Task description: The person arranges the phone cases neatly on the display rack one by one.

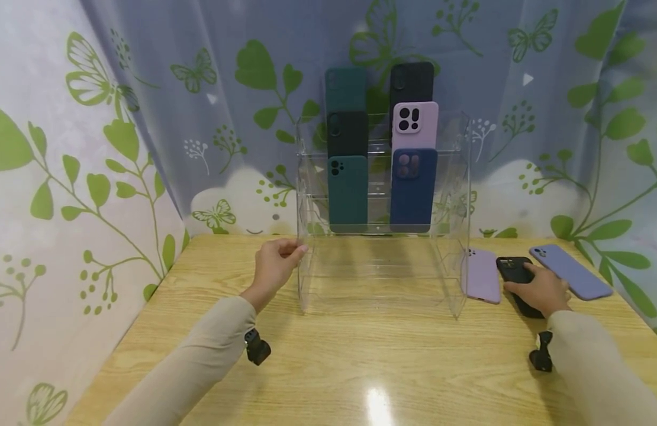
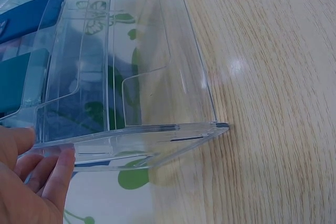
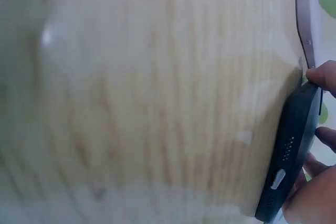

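My left hand (image 1: 275, 263) pinches the left side panel of a clear acrylic display rack (image 1: 304, 281); in the left wrist view, thumb and fingers (image 2: 60, 174) lie on either side of its edge. My right hand (image 1: 544, 290) grips a black phone case (image 3: 289, 153) by its long edges, at the table right of the rack. Its end with speaker holes and a port slot faces the right wrist camera. A lilac phone case (image 1: 484, 277) lies left of the black one, and a periwinkle phone case (image 1: 573, 273) lies to its right.
On the rack's left stand a teal phone case (image 1: 347, 198), a black one (image 1: 347, 133) and a dark green one (image 1: 345, 89). On its right are a dark blue case (image 1: 412, 201), a lilac case (image 1: 421, 139) and a black case (image 1: 419, 80). A patterned curtain (image 1: 286, 35) hangs behind the wooden table (image 1: 328, 367).
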The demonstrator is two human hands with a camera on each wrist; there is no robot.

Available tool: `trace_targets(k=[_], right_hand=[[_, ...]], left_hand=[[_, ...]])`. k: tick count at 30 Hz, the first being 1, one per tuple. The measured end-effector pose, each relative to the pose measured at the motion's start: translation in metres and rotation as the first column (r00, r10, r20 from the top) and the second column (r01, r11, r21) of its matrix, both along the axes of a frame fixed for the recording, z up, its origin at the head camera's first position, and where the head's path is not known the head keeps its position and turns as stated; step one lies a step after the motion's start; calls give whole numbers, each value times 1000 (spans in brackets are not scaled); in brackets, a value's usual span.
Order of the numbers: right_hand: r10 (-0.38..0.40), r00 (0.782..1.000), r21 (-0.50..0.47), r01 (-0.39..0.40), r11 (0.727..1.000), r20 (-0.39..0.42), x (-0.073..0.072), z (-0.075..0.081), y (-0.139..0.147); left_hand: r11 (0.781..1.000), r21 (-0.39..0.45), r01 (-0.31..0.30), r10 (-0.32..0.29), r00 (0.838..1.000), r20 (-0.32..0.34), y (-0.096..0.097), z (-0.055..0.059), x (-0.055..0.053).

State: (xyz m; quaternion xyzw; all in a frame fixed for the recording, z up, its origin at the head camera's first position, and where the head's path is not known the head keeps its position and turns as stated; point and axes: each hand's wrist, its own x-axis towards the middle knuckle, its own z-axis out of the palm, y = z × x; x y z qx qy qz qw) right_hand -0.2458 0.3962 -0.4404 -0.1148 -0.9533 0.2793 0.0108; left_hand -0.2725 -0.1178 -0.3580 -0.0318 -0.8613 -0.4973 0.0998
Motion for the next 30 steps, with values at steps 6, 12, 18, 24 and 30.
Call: trace_targets(k=[6, 12, 18, 24, 30], right_hand=[[6, 997, 37, -3, 999, -71, -2, 9, -3], [-62, 996, 24, 63, 998, -57, 0, 22, -10], [-115, 990, 10, 116, 993, -82, 1, 37, -15], [-170, 978, -39, 166, 985, -122, 2, 56, -24], [-185, 966, -74, 174, 982, -182, 5, 82, -44]], left_hand=[[1000, 8, 6, -6, 1000, -3, 0, 1, 1], [1000, 5, 7, -7, 1000, -8, 1, 0, 2], [1000, 2, 4, -4, 1000, -9, 1, -1, 1], [1000, 9, 10, -10, 1000, -6, 0, 0, 2], [1000, 14, 19, -19, 1000, -9, 0, 2, 2]])
